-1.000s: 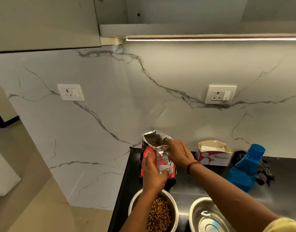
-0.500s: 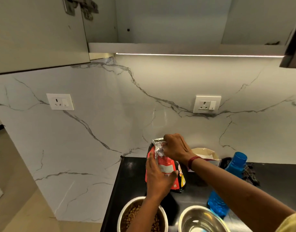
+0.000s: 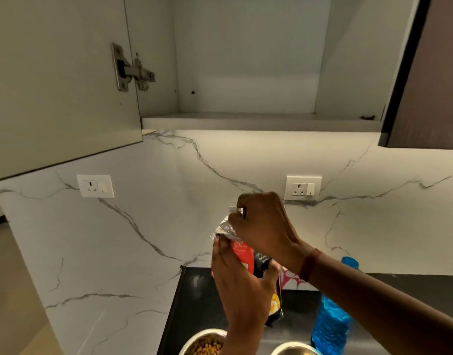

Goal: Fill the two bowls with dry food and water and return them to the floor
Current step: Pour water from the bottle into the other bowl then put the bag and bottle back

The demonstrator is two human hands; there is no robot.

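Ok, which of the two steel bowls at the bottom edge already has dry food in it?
The left steel bowl, below the left hand: brown kibble shows inside. Only the right steel bowl's bare rim shows, beside the blue plastic bottle.

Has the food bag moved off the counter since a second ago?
Yes. The food bag has risen: against the right wall socket, its crumpled top, pinched by the right hand, now sits much closer. Left hand grips its body.
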